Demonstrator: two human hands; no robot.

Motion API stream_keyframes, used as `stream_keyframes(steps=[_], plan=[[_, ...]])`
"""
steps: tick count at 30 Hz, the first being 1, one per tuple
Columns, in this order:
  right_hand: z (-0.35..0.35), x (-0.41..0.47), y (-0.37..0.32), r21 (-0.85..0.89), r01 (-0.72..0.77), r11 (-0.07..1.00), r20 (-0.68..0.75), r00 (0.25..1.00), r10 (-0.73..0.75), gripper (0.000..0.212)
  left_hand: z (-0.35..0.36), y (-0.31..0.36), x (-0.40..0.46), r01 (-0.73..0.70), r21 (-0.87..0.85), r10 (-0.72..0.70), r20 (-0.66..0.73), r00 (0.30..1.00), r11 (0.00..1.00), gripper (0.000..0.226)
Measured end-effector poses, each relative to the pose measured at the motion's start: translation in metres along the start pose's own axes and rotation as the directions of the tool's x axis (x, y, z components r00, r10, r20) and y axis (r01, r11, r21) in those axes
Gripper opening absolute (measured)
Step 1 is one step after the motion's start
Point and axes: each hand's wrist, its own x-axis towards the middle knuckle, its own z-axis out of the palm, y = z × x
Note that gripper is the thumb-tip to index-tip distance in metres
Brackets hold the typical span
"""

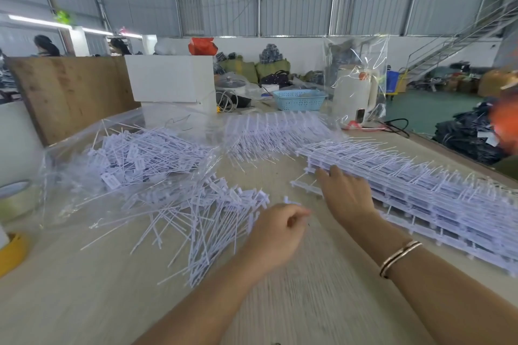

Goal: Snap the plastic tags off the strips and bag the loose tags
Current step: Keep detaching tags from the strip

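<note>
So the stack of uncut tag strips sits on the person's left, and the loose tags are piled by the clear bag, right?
Not quite. In the head view the stack of strips lies on the person's right, under the right hand. The loose tags are indeed piled by the clear bag.

White tags (179,221) are lying on a pale wood-grain table (84,302); a perforated blue basket (299,99) is sitting upper centre, yellow tape (11,253) lower left.
</note>
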Motion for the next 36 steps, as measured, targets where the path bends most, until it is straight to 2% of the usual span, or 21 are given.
stream_keyframes(steps=[2, 5, 9, 12, 15, 18, 21, 23, 26, 27, 30, 32, 34, 36], plan=[[-0.001, -0.003, 0.003, 0.010, -0.080, 0.997, 0.108, 0.991, 0.079, 0.037, -0.003, 0.010, 0.011, 0.161, -0.204, -0.147, 0.084, 0.986, 0.966, 0.028], [0.001, -0.010, 0.008, 0.029, -0.132, 0.991, 0.287, 0.951, 0.118, 0.038, -0.007, 0.020, 0.021, 0.372, -0.529, -0.290, 0.233, 0.928, 0.763, 0.026], [-0.013, -0.013, -0.002, 0.155, -0.097, 0.983, 0.261, 0.964, 0.054, 0.033, 0.001, 0.024, 0.026, 0.533, -0.644, -0.362, 0.391, 0.846, 0.549, 0.029], [-0.037, -0.008, -0.013, 0.290, -0.107, 0.951, 0.183, 0.982, 0.054, 0.031, 0.006, 0.025, 0.035, 0.554, -0.710, -0.403, 0.397, 0.825, 0.434, 0.025], [-0.060, -0.008, -0.030, 0.363, -0.035, 0.931, 0.173, 0.985, -0.030, 0.030, 0.000, 0.028, 0.051, 0.469, -0.798, -0.453, 0.282, 0.846, 0.378, 0.022], [-0.074, -0.008, -0.039, 0.533, 0.012, 0.846, 0.192, 0.972, -0.135, 0.029, -0.015, 0.028, 0.063, 0.431, -0.789, -0.515, 0.173, 0.840, 0.438, 0.025], [-0.084, -0.005, -0.038, 0.699, 0.052, 0.714, 0.158, 0.962, -0.224, 0.024, -0.039, 0.025, 0.067, 0.441, -0.752, -0.502, 0.170, 0.848, 0.490, 0.024], [-0.092, -0.003, -0.034, 0.808, 0.001, 0.589, 0.103, 0.984, -0.143, 0.027, -0.052, 0.022, 0.071, 0.416, -0.759, -0.511, 0.128, 0.850, 0.501, 0.023], [-0.099, 0.001, -0.022, 0.896, -0.036, 0.442, 0.018, 0.999, 0.045, 0.021, -0.072, 0.024, 0.079, 0.300, -0.782, -0.520, -0.035, 0.854, 0.546, 0.033], [-0.098, 0.003, -0.018, 0.912, -0.045, 0.409, 0.000, 0.994, 0.110, 0.021, -0.082, 0.028, 0.081, 0.327, -0.740, -0.525, -0.042, 0.850, 0.588, 0.033], [-0.092, 0.006, -0.008, 0.942, -0.100, 0.319, -0.011, 0.944, 0.329, 0.029, -0.109, 0.042, 0.085, 0.456, -0.434, -0.518, -0.029, 0.855, 0.777, 0.029], [-0.086, 0.006, -0.002, 0.971, -0.142, 0.194, 0.040, 0.891, 0.453, 0.031, -0.115, 0.042, 0.086, 0.459, -0.182, -0.479, -0.083, 0.874, 0.870, 0.030], [-0.077, 0.003, 0.000, 0.980, -0.163, 0.115, 0.085, 0.863, 0.498, 0.026, -0.111, 0.034, 0.083, 0.357, 0.052, -0.353, -0.078, 0.932, 0.933, 0.032], [-0.063, -0.002, -0.004, 0.958, -0.226, 0.178, 0.124, 0.883, 0.453, 0.019, -0.102, 0.022, 0.076, 0.203, 0.188, -0.206, -0.003, 0.979, 0.961, 0.030]])
